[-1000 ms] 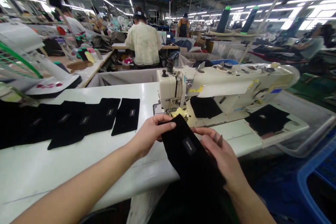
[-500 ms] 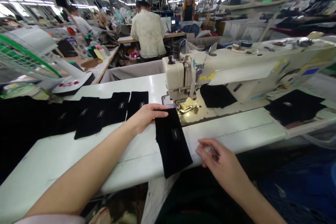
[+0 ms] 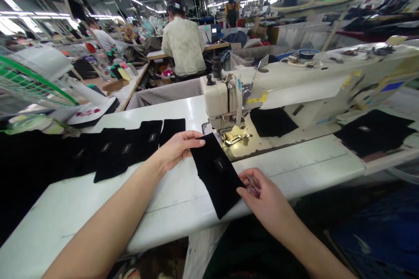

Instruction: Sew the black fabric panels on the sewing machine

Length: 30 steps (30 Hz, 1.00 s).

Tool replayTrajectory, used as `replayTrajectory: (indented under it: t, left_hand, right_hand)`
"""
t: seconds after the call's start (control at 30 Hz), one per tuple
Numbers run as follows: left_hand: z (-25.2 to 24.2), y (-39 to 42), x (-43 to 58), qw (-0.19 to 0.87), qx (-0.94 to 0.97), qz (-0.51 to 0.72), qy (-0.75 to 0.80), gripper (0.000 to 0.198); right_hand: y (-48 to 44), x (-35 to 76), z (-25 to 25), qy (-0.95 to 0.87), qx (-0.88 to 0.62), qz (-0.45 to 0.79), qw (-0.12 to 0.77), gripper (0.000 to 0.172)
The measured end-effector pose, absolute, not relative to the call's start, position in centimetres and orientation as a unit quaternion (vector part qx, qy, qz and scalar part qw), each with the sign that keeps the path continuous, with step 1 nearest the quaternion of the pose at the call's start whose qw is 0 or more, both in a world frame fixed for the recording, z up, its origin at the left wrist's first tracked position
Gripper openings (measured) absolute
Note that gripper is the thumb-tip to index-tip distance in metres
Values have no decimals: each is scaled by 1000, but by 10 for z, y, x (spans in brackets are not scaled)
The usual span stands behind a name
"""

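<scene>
A black fabric piece (image 3: pixel 216 183) with a small label slants across the front of the white sewing table (image 3: pixel 170 218). My left hand (image 3: pixel 178 150) pinches its upper left corner between thumb and fingers, beside the needle area of the sewing machine (image 3: pixel 218 100). At the right edge of the cloth, my right hand (image 3: pixel 258 192) closes its thumb and fingers on the fabric, with a small metal tool (image 3: pixel 253 186) lying in the same palm. Several labelled black pieces (image 3: pixel 126 144) overlap on the table to the left.
Another black piece (image 3: pixel 273 122) lies under the machine arm, and more black cloth (image 3: pixel 373 133) is at the far right. A fan (image 3: pixel 36 74) stands at the left. Ahead, a person (image 3: pixel 183 43) sits facing away at another table.
The fabric's upper end has shifted slightly left, away from the needle, and the piece has turned. My right hand has moved left and taken hold of its right edge.
</scene>
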<state>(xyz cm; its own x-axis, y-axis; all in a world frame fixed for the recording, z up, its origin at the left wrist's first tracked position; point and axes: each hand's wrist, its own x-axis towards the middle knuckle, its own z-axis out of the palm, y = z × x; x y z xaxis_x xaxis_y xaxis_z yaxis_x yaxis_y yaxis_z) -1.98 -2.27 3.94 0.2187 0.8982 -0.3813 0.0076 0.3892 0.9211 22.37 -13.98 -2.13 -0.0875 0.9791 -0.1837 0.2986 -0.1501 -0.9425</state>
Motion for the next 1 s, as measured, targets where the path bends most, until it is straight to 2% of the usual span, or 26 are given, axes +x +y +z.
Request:
replayTrajectory:
  t: [0.1,0.2,0.37,0.47,0.63,0.83,1.0]
  left_hand:
    - [46,-20,-18,611,511,286,533,36]
    - [46,-17,-13,579,539,286,540,37]
    - [35,-7,-6,559,507,325,570,40]
    - [26,2,-2,525,541,295,588,31]
    - [13,11,15,394,682,223,574,14]
    - [9,9,26,309,738,209,563,18]
    - [11,7,30,269,751,190,573,20]
  right_hand:
    - [-140,223,-20,-538,-587,492,351,29]
    - [-143,226,-15,-531,-593,488,358,33]
    - [-149,230,-16,-534,-602,460,375,25]
    - [-155,231,-19,-551,-588,452,382,20]
    - [-164,238,-24,-658,-529,387,371,10]
    - [-165,245,-33,-753,-429,323,380,24]
    - [-161,247,-36,-813,-373,242,377,28]
